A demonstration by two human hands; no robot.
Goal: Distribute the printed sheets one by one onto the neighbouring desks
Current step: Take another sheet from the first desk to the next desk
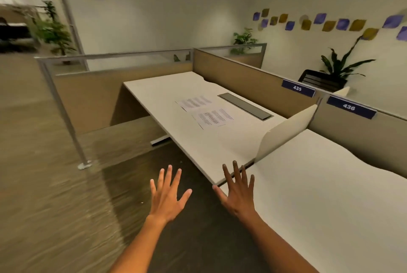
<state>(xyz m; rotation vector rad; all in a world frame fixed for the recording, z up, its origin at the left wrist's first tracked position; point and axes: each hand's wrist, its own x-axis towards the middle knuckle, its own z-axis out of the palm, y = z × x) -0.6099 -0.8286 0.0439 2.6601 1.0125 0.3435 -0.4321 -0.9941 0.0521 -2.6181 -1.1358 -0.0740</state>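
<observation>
Left hand [168, 198]: grip wide, fingers spread, holding nothing, above the floor.
Right hand [239, 193]: grip wide, empty, over the near corner where two surfaces meet.
Printed sheets [204, 111]: two, flat on the far surface [158, 92], beside the cable tray [245, 106].
Labels: 435 [297, 88], 436 [349, 107].

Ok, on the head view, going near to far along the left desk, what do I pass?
Right hand → nearer printed sheet → farther printed sheet → back partition.
</observation>
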